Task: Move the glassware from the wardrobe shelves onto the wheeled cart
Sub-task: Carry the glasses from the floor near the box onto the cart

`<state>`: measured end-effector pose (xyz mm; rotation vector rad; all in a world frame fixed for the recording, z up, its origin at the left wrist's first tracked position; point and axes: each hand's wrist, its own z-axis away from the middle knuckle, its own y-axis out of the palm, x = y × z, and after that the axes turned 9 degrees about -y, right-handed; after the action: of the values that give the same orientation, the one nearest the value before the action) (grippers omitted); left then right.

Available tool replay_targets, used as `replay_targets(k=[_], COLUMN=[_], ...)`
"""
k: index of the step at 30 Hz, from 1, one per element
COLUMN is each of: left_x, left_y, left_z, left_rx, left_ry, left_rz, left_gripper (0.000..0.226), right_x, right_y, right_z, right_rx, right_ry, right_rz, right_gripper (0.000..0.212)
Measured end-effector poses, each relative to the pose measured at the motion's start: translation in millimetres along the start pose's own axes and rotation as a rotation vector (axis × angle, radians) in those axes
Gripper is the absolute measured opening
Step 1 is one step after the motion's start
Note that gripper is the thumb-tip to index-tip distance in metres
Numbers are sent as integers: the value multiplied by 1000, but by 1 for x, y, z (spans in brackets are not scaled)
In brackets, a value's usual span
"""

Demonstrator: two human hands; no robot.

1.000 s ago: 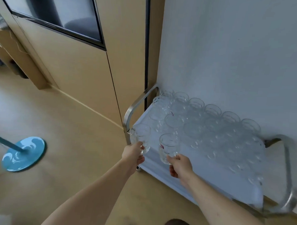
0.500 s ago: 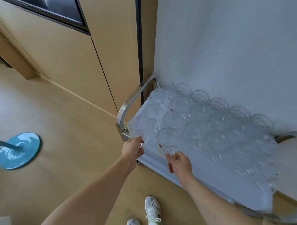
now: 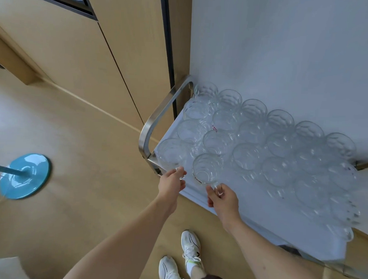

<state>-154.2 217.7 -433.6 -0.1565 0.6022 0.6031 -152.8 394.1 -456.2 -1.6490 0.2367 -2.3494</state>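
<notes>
As both hands are down at the near left corner of the cart [image 3: 249, 212], I judge this to be the placing step: two glasses are being set on the white top, next to the many glasses already standing there in rows. The wardrobe shelves themselves are not in view from where I look, only the wooden panels [image 3: 63, 58] beside the cart.

At the very corner, close to the metal handle [image 3: 158, 117], stands the left glass [image 3: 171, 152]. At its near side is the left hand [image 3: 171, 184], with the fingers bent, and the fingertips seem to pinch the small glass handle. I cannot tell if they press it firmly or are just letting go.

Just beside it, one place to the right, stands the right glass [image 3: 206, 168], and it appears to rest on the cart top. The right hand [image 3: 223, 198] is at its near lower edge. Its fingers are curled, and something clear, likely the handle of this glass, shows between the thumb and the fingers, so it looks like a light pinch, not a full grasp around the body.

For the next move, I think both hands need to loosen and draw back toward the person without knocking the neighbours, because the glasses stand almost touching each other. After that, a return to the wardrobe would be needed, if glassware remains there.

On the floor to the left, a blue round base [image 3: 24, 175] with a pole is seen, well apart from the cart.
</notes>
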Motion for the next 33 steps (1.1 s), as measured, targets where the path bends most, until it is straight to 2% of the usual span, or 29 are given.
replay_targets(k=[9,13,19,24,33], left_x=[-2,-4,-6,-12,-15], left_y=[14,16,17,11,7], left_z=[-3,-4,4,11,14], left_rx=[-34,-61,-119,-106,-105], left_ry=[-51,-58,-89,-87,-89], left_rz=[-136,-154,-141,-111,-196], left_gripper=[29,38,50,66,64], right_x=[-3,-7,-9,-6,1], right_y=[1,3,0,1,1], right_z=[-4,-8,-11,-12,-7], right_rx=[1,31,38,36,25], right_ry=[-11,-32,-77,-102,-134], right_rz=[69,142,243,227,205], right_gripper=[42,31,37,47,54])
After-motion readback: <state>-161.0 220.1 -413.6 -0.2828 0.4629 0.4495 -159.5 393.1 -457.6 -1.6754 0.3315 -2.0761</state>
